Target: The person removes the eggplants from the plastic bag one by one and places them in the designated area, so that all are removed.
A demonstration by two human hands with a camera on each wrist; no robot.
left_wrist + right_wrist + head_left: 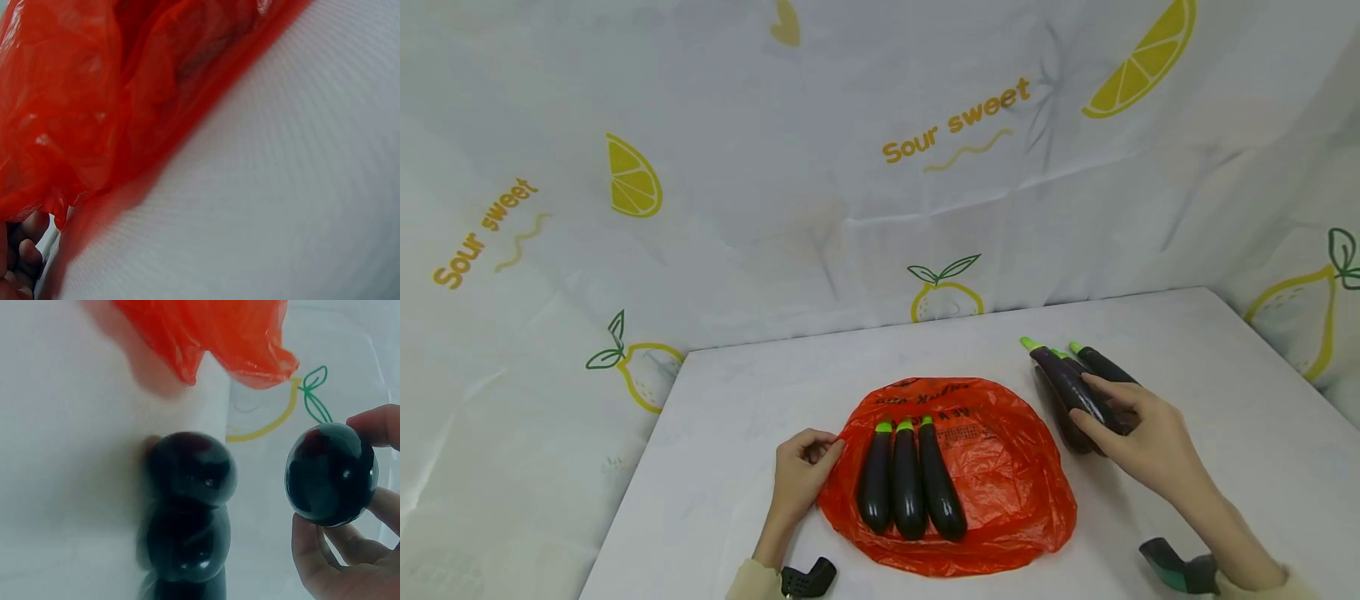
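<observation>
Red, crinkled plastic makes up the bag (1000, 475), which lies spread on the white table (737, 400) with dark lettering near its far edge. My left hand (805, 471) pinches that bag's left edge between thumb and fingers, I would say to keep such thin, slippery film from sliding. Three eggplants (908, 483) rest side by side on the bag, green ends all pointing away from me, an order that probably keeps their rounded bodies from rolling. My right hand (1150, 433) is clamped on a held eggplant (1070, 385), thumb on one side and fingers on the other, near its fat end, likely because the weight sits there. It is off the table, to the right of the bag, above the other eggplants (1101, 364); how many those are I cannot count for certain. Their skins are glossy, purple-black and smooth, with small highlights on the blunt, bulbous ends; the bright green tops narrow, and the bag's rim puckers into soft, uneven folds.
</observation>
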